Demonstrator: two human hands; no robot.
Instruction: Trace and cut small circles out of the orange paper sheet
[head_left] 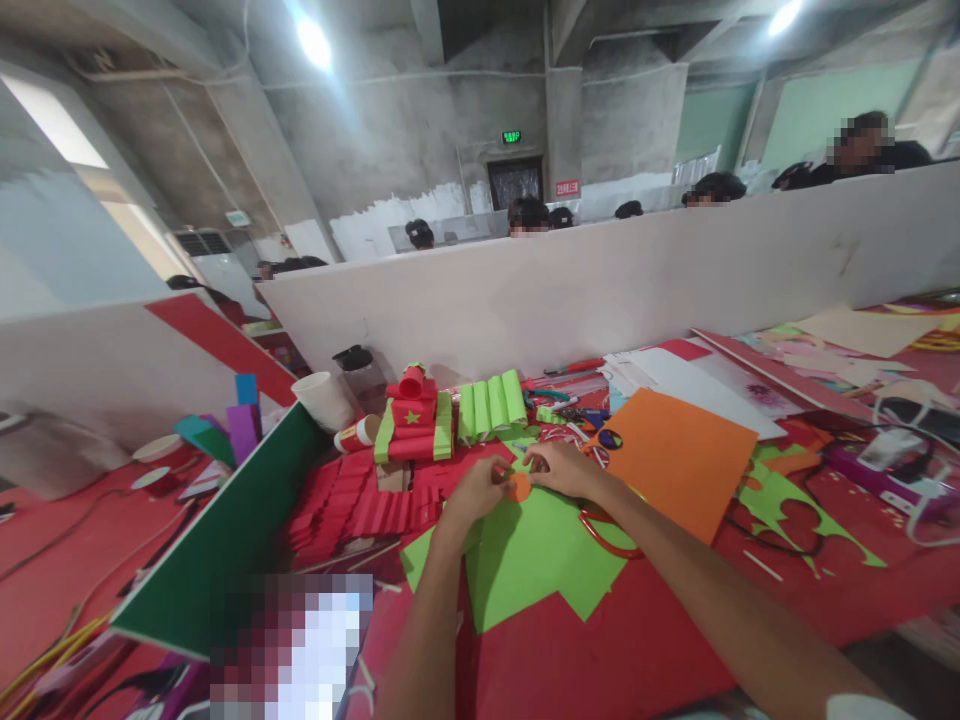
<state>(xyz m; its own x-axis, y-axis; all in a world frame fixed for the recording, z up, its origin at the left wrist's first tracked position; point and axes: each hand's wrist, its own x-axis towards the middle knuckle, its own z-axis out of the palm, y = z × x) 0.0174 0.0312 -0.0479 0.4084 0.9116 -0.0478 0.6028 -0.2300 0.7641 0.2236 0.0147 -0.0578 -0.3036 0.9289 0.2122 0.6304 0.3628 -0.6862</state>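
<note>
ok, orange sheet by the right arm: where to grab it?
I'd pinch the orange sheet by its right edge, coming from the right: it looks flat and that edge uncovered, while the far edge overlaps white sheets and the right forearm hides the near-left side.

2 lamps (313, 42) glow above a long pale partition (487, 300).

Craft wkshp: conc. wall (405, 130), white partition (525, 290), tbl (847, 575) w/ col. paper (547, 550)
</note>
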